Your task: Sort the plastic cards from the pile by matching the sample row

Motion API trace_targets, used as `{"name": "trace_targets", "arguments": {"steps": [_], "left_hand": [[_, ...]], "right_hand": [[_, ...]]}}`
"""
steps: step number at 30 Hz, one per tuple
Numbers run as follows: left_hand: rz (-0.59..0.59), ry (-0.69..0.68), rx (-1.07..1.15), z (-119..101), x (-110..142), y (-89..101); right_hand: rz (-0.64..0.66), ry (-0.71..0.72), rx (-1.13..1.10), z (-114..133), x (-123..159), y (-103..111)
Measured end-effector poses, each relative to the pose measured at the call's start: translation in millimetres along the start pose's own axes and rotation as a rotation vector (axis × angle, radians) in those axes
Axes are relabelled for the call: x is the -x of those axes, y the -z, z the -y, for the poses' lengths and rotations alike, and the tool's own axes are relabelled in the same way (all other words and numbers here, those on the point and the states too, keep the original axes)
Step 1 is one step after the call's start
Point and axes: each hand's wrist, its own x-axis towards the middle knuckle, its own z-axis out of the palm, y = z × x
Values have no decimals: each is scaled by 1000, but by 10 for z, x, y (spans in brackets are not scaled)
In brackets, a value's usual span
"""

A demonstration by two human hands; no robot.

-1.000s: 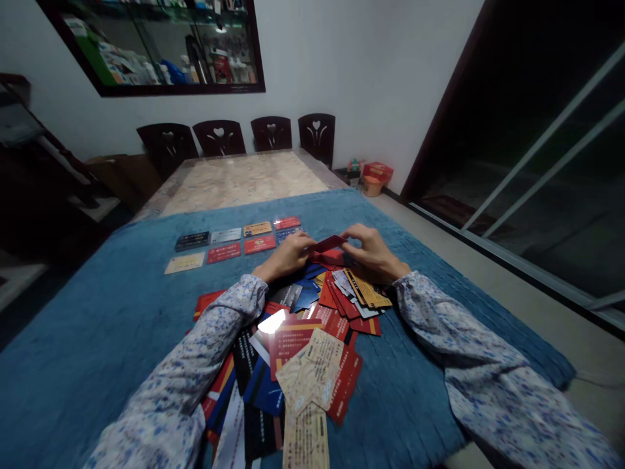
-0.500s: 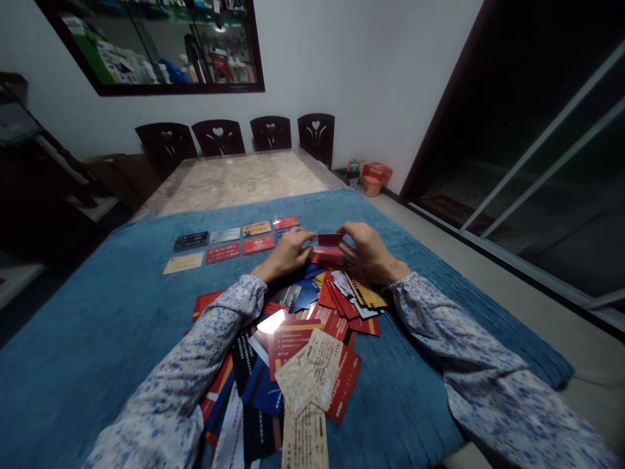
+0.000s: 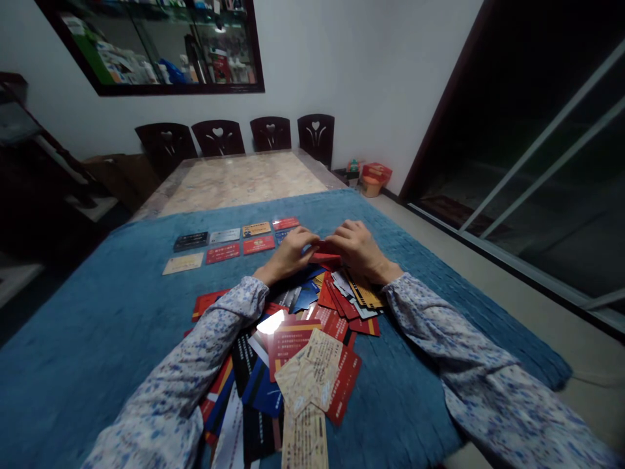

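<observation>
My left hand (image 3: 291, 253) and my right hand (image 3: 359, 251) meet above the far end of a heap of cards. Their fingers are closed on a dark red card (image 3: 325, 247) held between them, mostly covered by the fingers. Just below it shows a brighter red card (image 3: 326, 262); whether that one is held or lies on the heap I cannot tell. Beige cards (image 3: 312, 371) lie on top of the near part of the heap, over red, blue and black ones. Under my right wrist, yellow cards (image 3: 364, 290) fan out beside red and white ones.
Beyond my left hand, cards lie in rows on the blue cloth (image 3: 97, 326): a black stack (image 3: 191, 241), a silver card (image 3: 225, 236), an orange one (image 3: 256, 229) and several red ones. Farther off are the bare marble tabletop (image 3: 234, 179) and dark chairs (image 3: 219, 137).
My right hand has moved slightly left, toward my left hand, and its fingers now cover more of the dark red card. The heap and the rows look unchanged.
</observation>
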Motion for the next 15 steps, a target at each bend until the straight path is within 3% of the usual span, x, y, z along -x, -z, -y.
{"name": "trace_targets", "arguments": {"steps": [6, 15], "left_hand": [[21, 50, 17, 20, 33, -6], [59, 152, 31, 49, 88, 67]], "right_hand": [[22, -31, -21, -2, -6, -46], [121, -222, -97, 8, 46, -105]]}}
